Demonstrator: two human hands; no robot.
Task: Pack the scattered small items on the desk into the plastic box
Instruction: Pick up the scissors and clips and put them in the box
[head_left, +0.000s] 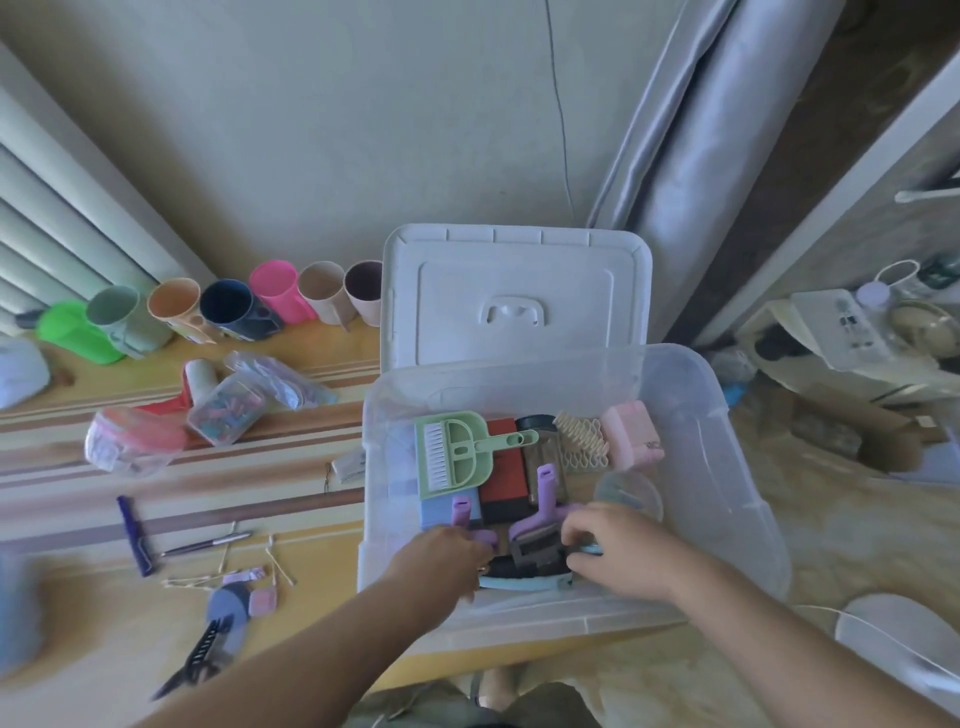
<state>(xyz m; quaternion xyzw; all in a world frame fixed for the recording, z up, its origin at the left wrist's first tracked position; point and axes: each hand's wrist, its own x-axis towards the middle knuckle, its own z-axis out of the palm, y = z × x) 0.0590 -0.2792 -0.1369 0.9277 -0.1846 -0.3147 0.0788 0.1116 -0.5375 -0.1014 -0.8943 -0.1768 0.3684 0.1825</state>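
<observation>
both hands are down in the near end of the clear plastic box (737, 467), which sits at the desk's right edge. the left hand (441, 558) curls its fingers over a purple-handled tool (467, 519), and the right hand (618, 551) pinches the end of a light blue curved piece (519, 583) lying along the near wall. the risk, as i judge it, is jamming: the handles could snag and lift neighbours such as the green dustpan set (457, 452). further left, a razor (132, 535), pen (208, 544) and cotton swabs (270, 558) lie unpacked on the desk (78, 623); the white lid (514, 296) leans behind.
</observation>
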